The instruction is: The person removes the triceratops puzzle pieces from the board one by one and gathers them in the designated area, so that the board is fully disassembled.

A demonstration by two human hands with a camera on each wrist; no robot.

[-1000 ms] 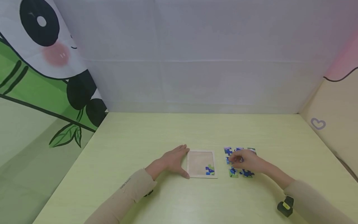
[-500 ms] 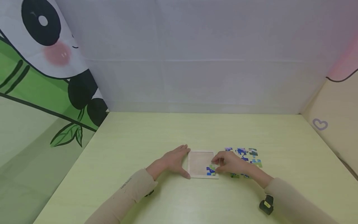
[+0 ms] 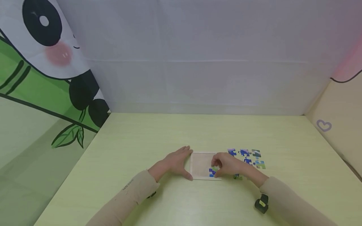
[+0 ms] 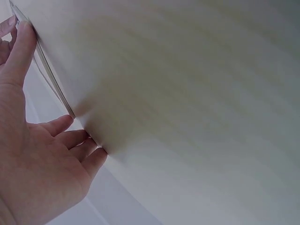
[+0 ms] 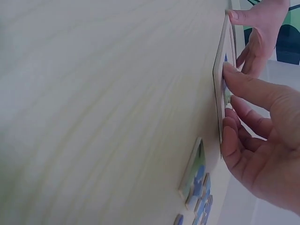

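Note:
A shallow square puzzle tray (image 3: pixel 200 164) lies flat on the table, with blue and green jigsaw pieces (image 3: pixel 211 173) in its near right corner. My left hand (image 3: pixel 174 163) steadies the tray's left side, thumb and fingers spread along the edge; the left wrist view shows its fingertips on the tray rim (image 4: pixel 52 79). Over the right corner, my right hand (image 3: pixel 229 164) pinches at a puzzle piece (image 3: pixel 215 168) with thumb and curled fingers, which partly hide it. In the right wrist view the thumb (image 5: pixel 248 86) presses against the pieces in the tray.
Several loose jigsaw pieces (image 3: pixel 247 160) lie to the right of the tray, some hidden under the right hand and wrist. A pale wall (image 3: pixel 203 84) stands behind the table (image 3: pixel 158 131). Printed panels (image 3: pixel 82 91) flank it.
My right hand has moved left from the loose pieces to the tray's near right corner, its fingers now over the pieces there. The left hand stays at the tray's left edge.

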